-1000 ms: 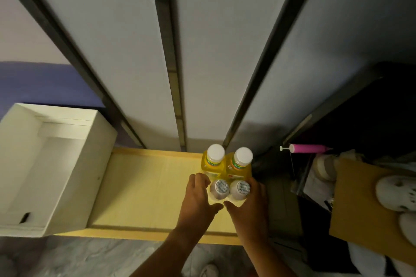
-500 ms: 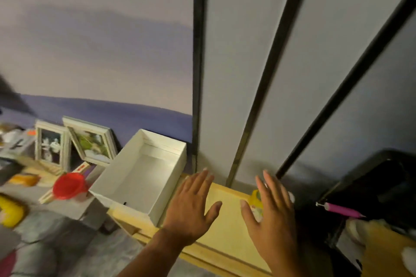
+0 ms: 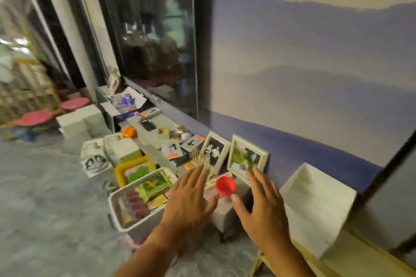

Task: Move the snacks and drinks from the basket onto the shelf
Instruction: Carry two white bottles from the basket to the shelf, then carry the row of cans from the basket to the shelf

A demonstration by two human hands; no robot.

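1. White plastic formed the basket (image 3: 117, 211) at lower centre-left of the frame, holding packaged snacks (image 3: 153, 185) in green, yellow and purple wrappers; its near rim was in full view, its right wall hidden behind the left hand (image 3: 188, 201).
2. Both hands hovered with fingers spread and nothing held: the left hand's grip was wide open over the basket's right edge, the right hand (image 3: 262, 207) equally open just right of centre.
3. Between the two hands sat a red cap-like object (image 3: 225, 186) on a grey block; blur kept me from telling what it was.
4. Grey marbled floor (image 3: 45, 209) lay open across the lower left, giving free room on the basket's near and left sides.
5. Two picture frames (image 3: 246, 159) leaned against the purple wall just behind the hands.
6. Pale wood of the shelf (image 3: 351, 261) ran off the lower right corner, cut by the frame edge, with a white box (image 3: 315, 207) standing on it.
7. Clutter farther back along the wall, below a dark screen (image 3: 155, 45), was smeared and hard to identify.
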